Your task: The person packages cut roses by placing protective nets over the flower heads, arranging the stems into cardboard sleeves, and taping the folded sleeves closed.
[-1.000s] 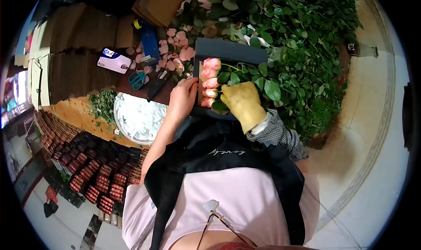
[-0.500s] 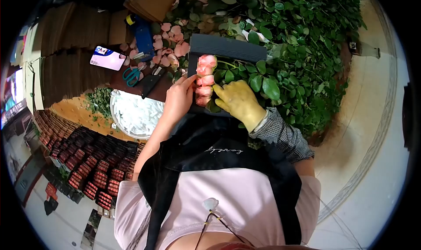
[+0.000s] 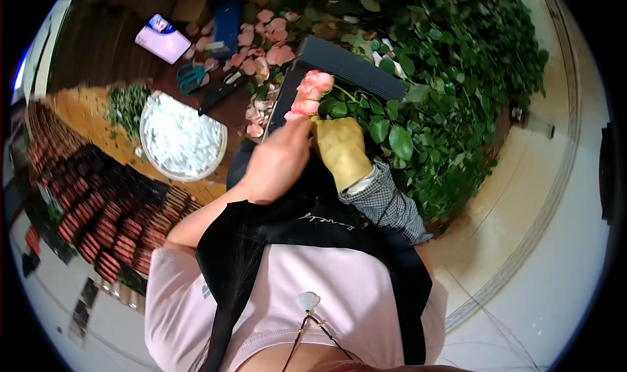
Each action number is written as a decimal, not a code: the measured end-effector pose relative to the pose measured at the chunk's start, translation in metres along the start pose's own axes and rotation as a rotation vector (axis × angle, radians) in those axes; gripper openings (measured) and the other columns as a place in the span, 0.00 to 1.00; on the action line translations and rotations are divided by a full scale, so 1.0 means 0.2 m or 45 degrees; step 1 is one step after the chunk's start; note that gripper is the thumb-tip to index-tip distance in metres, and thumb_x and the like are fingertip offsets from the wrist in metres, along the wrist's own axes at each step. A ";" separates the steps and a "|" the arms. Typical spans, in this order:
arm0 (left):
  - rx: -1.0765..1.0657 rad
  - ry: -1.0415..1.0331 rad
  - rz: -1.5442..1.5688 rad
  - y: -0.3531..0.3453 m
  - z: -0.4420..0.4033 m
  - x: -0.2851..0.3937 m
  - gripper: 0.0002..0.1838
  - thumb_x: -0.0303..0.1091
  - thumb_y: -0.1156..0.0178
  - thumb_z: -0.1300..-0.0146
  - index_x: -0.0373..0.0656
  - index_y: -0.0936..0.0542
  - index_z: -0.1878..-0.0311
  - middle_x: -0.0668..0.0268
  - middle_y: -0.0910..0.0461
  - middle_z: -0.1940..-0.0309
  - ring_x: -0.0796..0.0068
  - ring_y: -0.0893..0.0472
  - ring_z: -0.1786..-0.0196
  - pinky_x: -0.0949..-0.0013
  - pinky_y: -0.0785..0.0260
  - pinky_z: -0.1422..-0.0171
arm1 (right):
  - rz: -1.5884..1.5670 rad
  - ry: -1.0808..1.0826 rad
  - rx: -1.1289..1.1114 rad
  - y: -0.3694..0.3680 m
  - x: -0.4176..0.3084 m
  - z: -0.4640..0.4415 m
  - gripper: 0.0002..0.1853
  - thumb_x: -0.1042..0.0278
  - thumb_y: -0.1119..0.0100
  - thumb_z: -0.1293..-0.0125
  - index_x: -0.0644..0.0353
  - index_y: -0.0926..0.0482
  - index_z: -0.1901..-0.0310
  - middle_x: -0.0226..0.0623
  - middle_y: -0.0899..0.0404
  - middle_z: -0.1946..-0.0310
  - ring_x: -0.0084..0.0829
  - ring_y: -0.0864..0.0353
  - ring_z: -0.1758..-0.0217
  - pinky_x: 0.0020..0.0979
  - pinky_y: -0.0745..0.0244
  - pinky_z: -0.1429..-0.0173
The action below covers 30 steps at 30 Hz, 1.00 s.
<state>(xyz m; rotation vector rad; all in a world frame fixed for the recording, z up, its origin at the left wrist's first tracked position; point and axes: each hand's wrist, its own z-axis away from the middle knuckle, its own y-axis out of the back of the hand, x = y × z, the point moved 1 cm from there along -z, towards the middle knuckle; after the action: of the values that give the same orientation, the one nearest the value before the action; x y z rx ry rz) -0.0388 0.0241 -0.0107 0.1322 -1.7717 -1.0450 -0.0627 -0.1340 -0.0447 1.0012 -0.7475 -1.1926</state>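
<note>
Pink roses (image 3: 305, 101) lie in a row on a dark grey ridged cardboard sheet (image 3: 353, 69), their leafy stems running right. My bare left hand (image 3: 279, 163) is curled at the lower end of the row and covers the roses there; slightly blurred, its fingertips are hidden. Beside it, my right hand (image 3: 343, 150), in a yellow glove, has its fingers folded in next to the flower heads. Whatever sits inside either hand is out of sight.
Leafy stems (image 3: 450, 104) pile up on the right. Pink petals (image 3: 261, 45), teal-handled scissors (image 3: 191, 78), a black tool (image 3: 222, 92) and a pink-white pack (image 3: 162, 40) lie to the left. A round tub (image 3: 184, 137) holds white pieces; stacked rose packs (image 3: 98, 209) stand lower left.
My left hand has moved down from the upper roses and curled its fingers, now covering the lower ones. My gloved hand has folded in its pointing fingers. The whole view has turned slightly.
</note>
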 end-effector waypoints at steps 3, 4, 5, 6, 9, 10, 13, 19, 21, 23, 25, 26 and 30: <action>-0.130 -0.131 -0.644 -0.14 0.07 0.06 0.22 0.32 0.43 0.43 0.27 0.22 0.48 0.46 0.22 0.40 0.64 0.17 0.57 0.72 0.22 0.55 | -0.404 0.087 0.275 0.07 0.09 0.07 0.05 0.67 0.39 0.37 0.54 0.18 0.61 0.36 0.17 0.77 0.43 0.15 0.70 0.45 0.23 0.64; -0.167 -0.114 -0.670 -0.16 0.07 0.06 0.25 0.30 0.44 0.42 0.26 0.23 0.42 0.42 0.22 0.40 0.64 0.17 0.56 0.72 0.22 0.53 | -0.540 0.120 0.322 0.12 0.13 0.10 0.08 0.65 0.36 0.37 0.55 0.17 0.57 0.39 0.16 0.75 0.44 0.15 0.68 0.46 0.24 0.63; -0.179 -0.117 -0.679 -0.16 0.08 0.05 0.24 0.30 0.43 0.42 0.27 0.22 0.43 0.42 0.21 0.40 0.64 0.17 0.56 0.72 0.22 0.53 | -0.553 0.033 0.345 0.17 0.15 0.12 0.11 0.63 0.35 0.36 0.53 0.16 0.53 0.41 0.16 0.74 0.46 0.16 0.69 0.46 0.23 0.62; -0.194 -0.129 -0.687 -0.16 0.09 0.05 0.23 0.30 0.43 0.43 0.27 0.22 0.45 0.42 0.21 0.41 0.64 0.18 0.57 0.72 0.22 0.53 | -0.565 -0.062 0.372 0.22 0.15 0.11 0.14 0.61 0.34 0.35 0.52 0.16 0.49 0.43 0.16 0.73 0.47 0.16 0.70 0.47 0.23 0.62; -0.181 -0.119 -0.659 -0.16 0.08 0.05 0.20 0.30 0.43 0.43 0.29 0.20 0.48 0.43 0.20 0.42 0.66 0.18 0.58 0.72 0.22 0.54 | -0.404 -0.173 0.434 0.12 0.11 -0.03 0.11 0.56 0.34 0.34 0.54 0.17 0.61 0.42 0.18 0.77 0.46 0.17 0.74 0.45 0.24 0.67; -0.175 -0.128 -0.655 -0.17 0.09 0.04 0.20 0.30 0.43 0.43 0.29 0.20 0.48 0.43 0.20 0.42 0.66 0.18 0.58 0.72 0.22 0.54 | -0.301 -0.177 0.416 0.06 0.11 -0.06 0.12 0.55 0.35 0.34 0.55 0.20 0.66 0.40 0.19 0.80 0.44 0.17 0.76 0.44 0.25 0.70; -0.140 -0.118 -0.616 -0.17 0.06 0.03 0.17 0.30 0.42 0.44 0.32 0.20 0.52 0.48 0.18 0.46 0.66 0.19 0.60 0.72 0.23 0.57 | -0.381 -0.095 0.530 0.04 0.11 -0.09 0.15 0.54 0.32 0.35 0.54 0.23 0.72 0.40 0.21 0.82 0.44 0.19 0.79 0.43 0.26 0.72; 0.017 -0.203 -0.568 -0.13 -0.07 0.00 0.14 0.34 0.44 0.41 0.36 0.18 0.56 0.43 0.23 0.41 0.61 0.23 0.53 0.60 0.31 0.39 | -0.472 -0.029 0.461 0.00 0.15 -0.03 0.11 0.58 0.35 0.33 0.54 0.21 0.68 0.43 0.19 0.78 0.47 0.17 0.72 0.46 0.23 0.63; -0.032 -0.253 -0.745 -0.21 -0.04 -0.01 0.15 0.34 0.44 0.41 0.35 0.17 0.56 0.44 0.23 0.40 0.61 0.23 0.54 0.60 0.30 0.40 | -0.614 -0.111 0.436 0.07 0.15 0.00 0.09 0.58 0.37 0.32 0.54 0.19 0.61 0.43 0.17 0.75 0.48 0.16 0.69 0.47 0.22 0.61; -0.082 -0.306 -0.892 -0.21 -0.04 -0.01 0.14 0.33 0.44 0.41 0.35 0.17 0.58 0.45 0.22 0.41 0.60 0.22 0.54 0.60 0.26 0.46 | -0.549 -0.292 0.367 0.21 0.14 0.01 0.13 0.55 0.38 0.32 0.53 0.18 0.52 0.42 0.16 0.73 0.47 0.15 0.68 0.46 0.21 0.59; -0.090 -0.234 -0.627 -0.19 -0.05 -0.04 0.12 0.33 0.42 0.42 0.35 0.17 0.59 0.47 0.21 0.45 0.59 0.21 0.54 0.59 0.25 0.49 | -0.442 -0.375 0.257 0.20 0.13 -0.01 0.16 0.54 0.37 0.32 0.54 0.19 0.49 0.42 0.15 0.73 0.46 0.15 0.67 0.46 0.21 0.58; -0.100 -0.162 -0.360 -0.17 -0.07 -0.07 0.11 0.32 0.40 0.43 0.35 0.17 0.61 0.49 0.19 0.48 0.58 0.21 0.55 0.58 0.24 0.51 | -0.388 -0.383 0.190 0.12 0.15 -0.05 0.17 0.54 0.37 0.33 0.54 0.19 0.48 0.43 0.15 0.72 0.46 0.14 0.67 0.45 0.20 0.58; 0.255 0.092 0.342 0.01 -0.20 -0.27 0.09 0.30 0.35 0.38 0.40 0.17 0.55 0.57 0.19 0.52 0.49 0.22 0.48 0.54 0.28 0.44 | -0.464 -0.296 0.334 0.14 0.14 -0.04 0.19 0.54 0.35 0.34 0.56 0.19 0.47 0.44 0.15 0.71 0.45 0.14 0.65 0.45 0.20 0.58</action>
<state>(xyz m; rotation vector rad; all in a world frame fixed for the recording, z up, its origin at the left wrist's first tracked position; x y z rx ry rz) 0.0195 0.0300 -0.0437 0.0527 -1.7687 -0.6624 -0.0388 -0.1583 -0.0239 1.2667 -0.9485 -1.5731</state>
